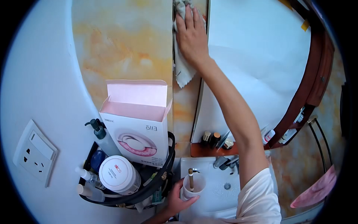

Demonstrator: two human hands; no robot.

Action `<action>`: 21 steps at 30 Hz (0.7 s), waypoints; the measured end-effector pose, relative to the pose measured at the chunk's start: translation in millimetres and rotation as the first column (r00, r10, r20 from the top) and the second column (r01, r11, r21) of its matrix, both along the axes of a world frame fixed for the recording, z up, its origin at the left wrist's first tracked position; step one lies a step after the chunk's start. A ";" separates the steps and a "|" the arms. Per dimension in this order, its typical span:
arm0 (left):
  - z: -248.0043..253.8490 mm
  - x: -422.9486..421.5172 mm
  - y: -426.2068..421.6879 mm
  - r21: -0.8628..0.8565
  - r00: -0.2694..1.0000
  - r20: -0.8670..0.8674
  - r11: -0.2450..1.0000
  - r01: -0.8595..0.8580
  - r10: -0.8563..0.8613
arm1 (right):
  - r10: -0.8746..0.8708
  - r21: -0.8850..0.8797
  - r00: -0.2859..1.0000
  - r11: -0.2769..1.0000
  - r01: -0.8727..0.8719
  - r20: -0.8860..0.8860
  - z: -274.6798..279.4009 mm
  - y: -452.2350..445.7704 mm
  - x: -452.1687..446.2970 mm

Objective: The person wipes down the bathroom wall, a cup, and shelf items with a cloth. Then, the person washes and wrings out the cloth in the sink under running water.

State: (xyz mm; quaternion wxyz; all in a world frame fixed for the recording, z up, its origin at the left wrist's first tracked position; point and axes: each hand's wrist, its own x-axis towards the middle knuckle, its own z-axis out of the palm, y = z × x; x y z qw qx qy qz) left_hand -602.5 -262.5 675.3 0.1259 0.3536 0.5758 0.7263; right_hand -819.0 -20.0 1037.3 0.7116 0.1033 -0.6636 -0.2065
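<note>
Against the wall strip [184,102], your right hand [192,37] lies flat over a cloth [183,74], fingers extended, forearm slanting upward. Over the sink's [214,213] left side, your left hand [177,199] curls around a white cup [199,183] containing a brown stick [191,179].

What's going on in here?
A person is busy by a sink. The raised right hand lies over a cloth at the wall strip beside a pale panel. Lower down, the left hand has a cup in its grip, with a brown stick in it. Off to the left, an open box and a jar sit in a black rack.
</note>
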 end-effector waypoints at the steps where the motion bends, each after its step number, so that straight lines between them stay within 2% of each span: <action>1: -0.8 1.2 0.3 0.000 1.000 -0.023 1.000 0.003 -0.003 | -0.002 -0.034 1.000 0.999 0.003 0.030 -17.1 -1.6 1.2; 7: -4.7 1.1 1.0 0.052 1.000 0.028 0.999 0.005 -0.006 | 0.059 -0.274 0.968 0.962 0.011 0.244 -142.3 -20.7 17.1; 12: 10.9 3.5 -7.8 0.092 0.998 0.053 0.996 0.022 -0.027 | 0.079 -0.341 0.932 0.939 0.050 0.354 -254.6 -19.5 18.9; 15: 6.9 0.2 -14.1 0.051 1.000 -0.011 0.999 0.008 -0.008 | 0.074 -0.339 0.946 0.940 0.039 0.316 -254.7 -17.1 13.7; 17: 3.4 -1.3 -20.7 0.017 0.999 -0.044 1.000 -0.002 0.002 | 0.088 -0.301 0.967 0.954 -0.013 0.240 -232.0 -9.1 8.6; 19: 2.2 -1.5 -25.5 -0.005 0.999 -0.040 1.000 -0.007 0.007 | 0.095 -0.287 0.990 0.956 -0.061 0.107 -179.1 -5.5 -3.9; 21: -5.6 -2.5 -29.3 -0.027 0.998 -0.060 0.999 -0.032 0.030 | 0.097 -0.274 0.995 0.956 -0.103 -0.033 -103.7 -10.5 -6.2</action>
